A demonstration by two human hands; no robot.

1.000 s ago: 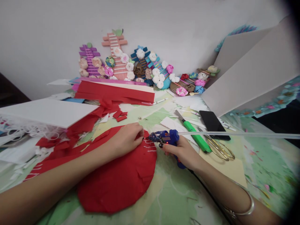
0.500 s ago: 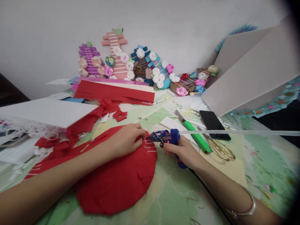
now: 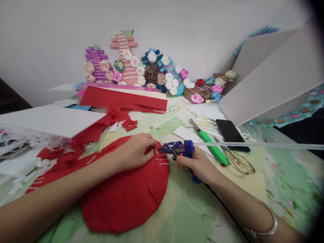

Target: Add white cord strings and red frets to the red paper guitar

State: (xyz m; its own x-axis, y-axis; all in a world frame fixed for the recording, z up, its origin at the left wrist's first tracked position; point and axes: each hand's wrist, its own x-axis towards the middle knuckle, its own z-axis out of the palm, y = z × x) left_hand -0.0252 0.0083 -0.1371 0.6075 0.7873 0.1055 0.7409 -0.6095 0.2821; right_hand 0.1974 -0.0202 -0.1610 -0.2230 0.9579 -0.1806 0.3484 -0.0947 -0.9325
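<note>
My right hand (image 3: 193,163) grips a blue glue gun (image 3: 186,148), a clear glue stick jutting from its back and a small red light on. Its nozzle points left at the edge of a red paper-covered, guitar-shaped piece (image 3: 126,202), close to my left fingertips. On that piece my left hand (image 3: 139,148) rests with fingers curled and pressed together; whatever they pinch is hidden. Short white lines (image 3: 162,158) run across the red surface beside the nozzle. More such lines show on the narrow part at left.
Right of the glue gun lie a green cutter knife (image 3: 214,148), gold-handled scissors (image 3: 239,160) and a black phone (image 3: 233,135). A white board (image 3: 50,119) stands at left over red scraps (image 3: 131,125). Decorated guitar shapes (image 3: 124,64) lean on the wall.
Almost nothing differs. Both hands and the glue gun keep their places, and the view has shifted very slightly.
</note>
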